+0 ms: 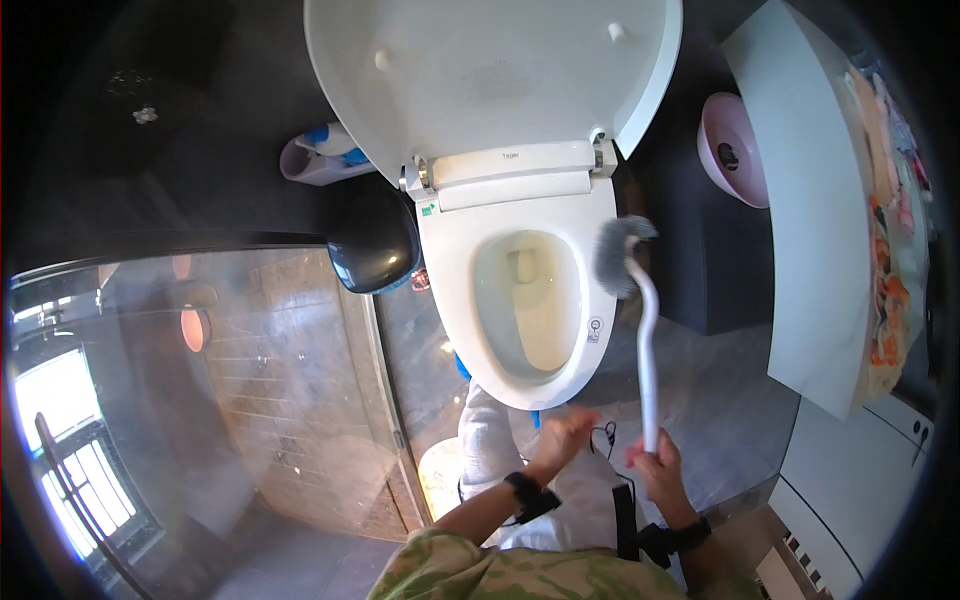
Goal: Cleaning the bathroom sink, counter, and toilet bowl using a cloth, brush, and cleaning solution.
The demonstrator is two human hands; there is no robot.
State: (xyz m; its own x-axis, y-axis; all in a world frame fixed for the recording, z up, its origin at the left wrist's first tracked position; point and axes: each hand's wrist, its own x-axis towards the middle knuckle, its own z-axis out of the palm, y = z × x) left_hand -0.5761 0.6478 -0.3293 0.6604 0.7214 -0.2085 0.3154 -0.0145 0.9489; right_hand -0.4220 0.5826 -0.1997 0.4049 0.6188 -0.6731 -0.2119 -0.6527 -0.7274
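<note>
My right grip [662, 470] clasps the brush [646, 340], which points forward along the toilet's [450, 260] right side. My left hand [564, 439] curls nearby; its hold I can't tell.

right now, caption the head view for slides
Right hand holds a grey-headed, white-handled brush by an open white toilet.

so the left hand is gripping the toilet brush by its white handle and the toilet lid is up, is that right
Not quite: the right hand is gripping the toilet brush by its white handle, as the head view shows; the left hand is apart from it. The toilet lid is up, as you say.
</note>
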